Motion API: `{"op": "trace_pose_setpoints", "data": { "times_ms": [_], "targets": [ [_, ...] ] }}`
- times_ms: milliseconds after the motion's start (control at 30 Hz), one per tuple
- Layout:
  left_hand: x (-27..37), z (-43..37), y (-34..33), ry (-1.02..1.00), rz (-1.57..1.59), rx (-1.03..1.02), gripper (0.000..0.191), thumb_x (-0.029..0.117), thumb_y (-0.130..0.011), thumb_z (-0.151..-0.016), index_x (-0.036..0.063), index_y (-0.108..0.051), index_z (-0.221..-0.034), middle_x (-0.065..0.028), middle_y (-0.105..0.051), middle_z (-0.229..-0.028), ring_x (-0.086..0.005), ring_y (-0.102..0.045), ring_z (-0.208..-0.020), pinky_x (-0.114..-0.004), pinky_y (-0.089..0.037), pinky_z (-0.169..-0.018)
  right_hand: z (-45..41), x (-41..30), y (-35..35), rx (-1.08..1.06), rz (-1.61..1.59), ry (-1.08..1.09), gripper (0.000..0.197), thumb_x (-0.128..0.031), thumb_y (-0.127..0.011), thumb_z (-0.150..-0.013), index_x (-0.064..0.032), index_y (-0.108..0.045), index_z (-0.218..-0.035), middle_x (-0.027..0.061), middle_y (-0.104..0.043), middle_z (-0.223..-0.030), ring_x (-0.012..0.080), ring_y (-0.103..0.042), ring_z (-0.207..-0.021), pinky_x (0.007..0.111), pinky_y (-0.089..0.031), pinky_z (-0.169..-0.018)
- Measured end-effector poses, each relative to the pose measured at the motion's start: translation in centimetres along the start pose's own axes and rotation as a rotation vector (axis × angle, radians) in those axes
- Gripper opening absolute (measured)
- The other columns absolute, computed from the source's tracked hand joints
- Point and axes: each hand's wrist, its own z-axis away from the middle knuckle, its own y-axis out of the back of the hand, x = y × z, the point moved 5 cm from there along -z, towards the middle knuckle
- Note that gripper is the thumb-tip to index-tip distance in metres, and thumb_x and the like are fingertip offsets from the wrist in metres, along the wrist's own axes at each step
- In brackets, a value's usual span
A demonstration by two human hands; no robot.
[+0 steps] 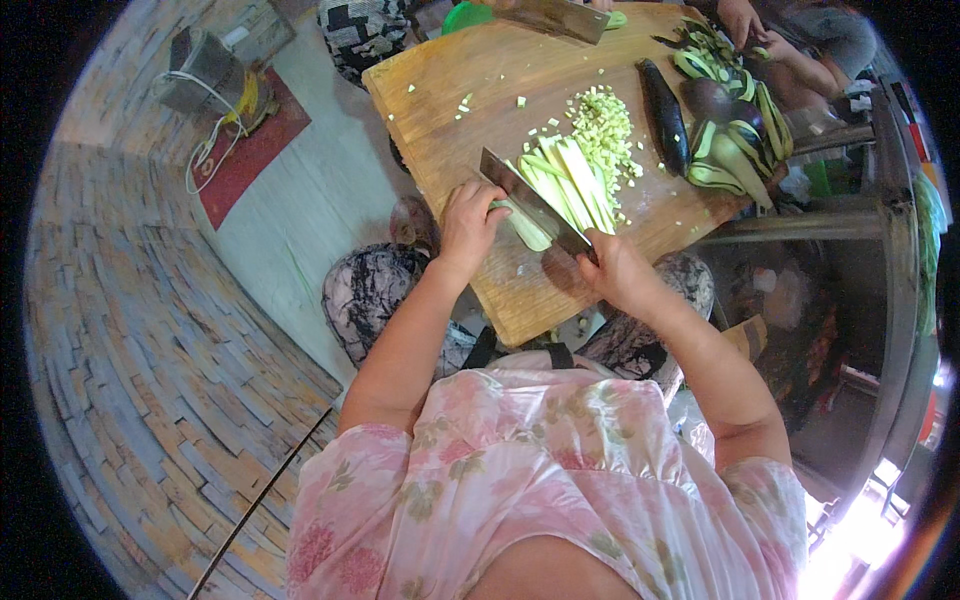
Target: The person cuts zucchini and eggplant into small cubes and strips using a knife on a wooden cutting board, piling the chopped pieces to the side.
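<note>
My right hand (619,271) grips the handle of a broad cleaver (536,201), its blade slanting up and left across the wooden cutting board (427,112). My left hand (472,221) holds the far end of a pale green peeled piece of vegetable (527,227), likely eggplant, which lies along the near-left side of the blade. On the blade's other side rests a bundle of long pale green strips (568,180). Beyond and beside the strips spreads a heap of small diced cubes (602,124). The blade partly hides the nearest strips.
A whole dark eggplant (664,116) lies right of the cubes, beside a pile of peeled eggplants (724,154). Across the board another person's cleaver (559,19) is at work. At top right, another person's hands (757,37) are over peelings. A metal frame (795,227) stands right.
</note>
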Motion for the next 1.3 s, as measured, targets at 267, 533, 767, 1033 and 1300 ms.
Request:
{"op": "trace_pose_setpoints", "data": {
  "times_ms": [267,533,767,1033,1300],
  "targets": [
    [1.3,0.6,0.3,-0.055,-0.016,0.011,0.036,0.014,-0.077,-0.067,0.0093,-0.061,-0.099,-0.0089,-0.056,-0.099,-0.0321,-0.051,-0.095,-0.041,-0.042,-0.083,-0.6,0.3,0.8,-0.09,-0.166,-0.089,0.02,-0.014,-0.058,-0.083,0.0047,-0.056,-0.09,0.0296,-0.06,-0.076,0.0444,-0.061,-0.074,0.048,-0.049,-0.066],
    [3.1,1.4,0.0,-0.131,-0.095,-0.077,0.036,0.02,-0.077,-0.066,0.0111,-0.064,-0.097,-0.0072,-0.056,-0.103,-0.0294,-0.05,-0.1,-0.04,-0.041,-0.088,-0.6,1.2,-1.2,0.054,-0.051,0.011,0.018,-0.014,-0.059,-0.083,0.002,-0.057,-0.089,0.0263,-0.061,-0.073,0.0426,-0.062,-0.071,0.048,-0.049,-0.064],
    [3.2,1.8,-0.3,-0.112,-0.08,-0.046,0.036,0.021,-0.077,-0.065,0.0079,-0.064,-0.097,-0.0089,-0.057,-0.1,-0.0311,-0.05,-0.1,-0.042,-0.042,-0.087,-0.5,0.6,-0.5,-0.006,-0.057,-0.067,0.023,-0.014,-0.059,-0.086,0.0023,-0.056,-0.101,0.0267,-0.06,-0.077,0.0419,-0.061,-0.074,0.045,-0.047,-0.065],
    [3.0,1.6,-0.3,-0.1,-0.063,-0.026,0.038,0.02,-0.078,-0.064,0.0076,-0.063,-0.097,-0.0088,-0.058,-0.098,-0.0312,-0.049,-0.098,-0.041,-0.042,-0.086,-0.1,-0.3,0.3,0.021,0.005,-0.013,0.016,-0.015,-0.058,-0.084,0.0006,-0.056,-0.089,0.026,-0.061,-0.074,0.0427,-0.062,-0.074,0.049,-0.049,-0.065],
    [2.8,1.8,-0.4,-0.088,-0.064,-0.031,0.038,0.021,-0.078,-0.065,0.0067,-0.063,-0.096,-0.0093,-0.058,-0.098,-0.0318,-0.049,-0.098,-0.041,-0.042,-0.086,-0.6,-0.5,-0.3,-0.052,-0.014,-0.023,0.017,-0.011,-0.059,-0.084,0.002,-0.055,-0.094,0.0282,-0.059,-0.077,0.0446,-0.059,-0.077,0.047,-0.047,-0.067]
  ]
}}
